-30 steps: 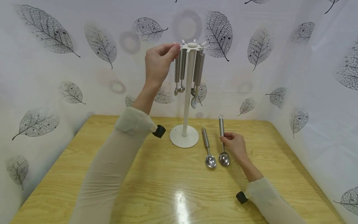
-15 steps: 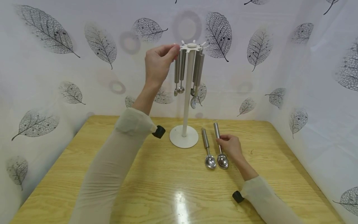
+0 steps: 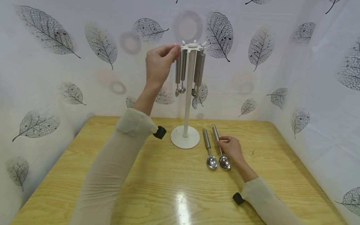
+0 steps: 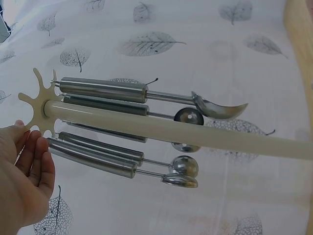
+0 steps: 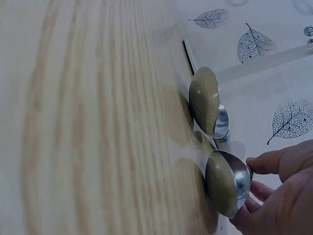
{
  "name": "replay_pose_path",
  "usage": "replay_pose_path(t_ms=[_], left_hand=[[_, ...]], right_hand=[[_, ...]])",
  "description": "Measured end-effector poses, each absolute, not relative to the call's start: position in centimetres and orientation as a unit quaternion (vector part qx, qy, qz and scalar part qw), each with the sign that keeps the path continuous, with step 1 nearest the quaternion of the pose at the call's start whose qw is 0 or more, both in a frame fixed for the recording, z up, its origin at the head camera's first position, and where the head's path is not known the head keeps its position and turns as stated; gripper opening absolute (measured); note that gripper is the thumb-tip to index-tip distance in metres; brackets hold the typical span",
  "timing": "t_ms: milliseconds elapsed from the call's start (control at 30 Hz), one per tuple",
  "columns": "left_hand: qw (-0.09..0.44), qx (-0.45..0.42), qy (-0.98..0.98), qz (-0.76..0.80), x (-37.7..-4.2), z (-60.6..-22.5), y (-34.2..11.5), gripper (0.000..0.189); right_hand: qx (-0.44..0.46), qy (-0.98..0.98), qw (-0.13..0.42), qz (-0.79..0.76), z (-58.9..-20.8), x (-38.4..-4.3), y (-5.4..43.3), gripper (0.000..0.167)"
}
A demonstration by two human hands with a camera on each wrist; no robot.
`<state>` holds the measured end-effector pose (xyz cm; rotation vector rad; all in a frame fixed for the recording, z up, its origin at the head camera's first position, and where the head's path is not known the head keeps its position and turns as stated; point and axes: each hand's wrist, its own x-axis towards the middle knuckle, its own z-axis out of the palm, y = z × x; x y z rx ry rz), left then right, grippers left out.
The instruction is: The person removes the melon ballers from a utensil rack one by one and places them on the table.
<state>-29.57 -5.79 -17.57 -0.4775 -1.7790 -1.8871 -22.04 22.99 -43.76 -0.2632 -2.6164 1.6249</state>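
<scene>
I note the left hand (image 3: 159,64) with fingers pinching the white rack (image 3: 187,109) at its top, presumably for steadiness. The right hand (image 3: 232,149) has its fingers gripping the right scoop (image 3: 224,162) by the handle, on the counter (image 3: 140,193) beside the left scoop (image 3: 212,162), apparently for alignment.

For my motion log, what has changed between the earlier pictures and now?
The right hand moved left, swinging the far end of the scoop it holds toward the other scoop. The left hand stayed at the top of the rack; nothing was let go.
</scene>
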Motion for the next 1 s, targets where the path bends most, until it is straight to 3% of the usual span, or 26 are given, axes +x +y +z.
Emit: replay_pose_path(t_ms=[1000], left_hand=[[0.253, -0.175, -0.66, -0.685, -29.38, -17.46, -5.8, 0.019]], right_hand=[[-0.06, -0.903, 0.036, 0.423, -44.15, -22.6, 22.31, 0.032]])
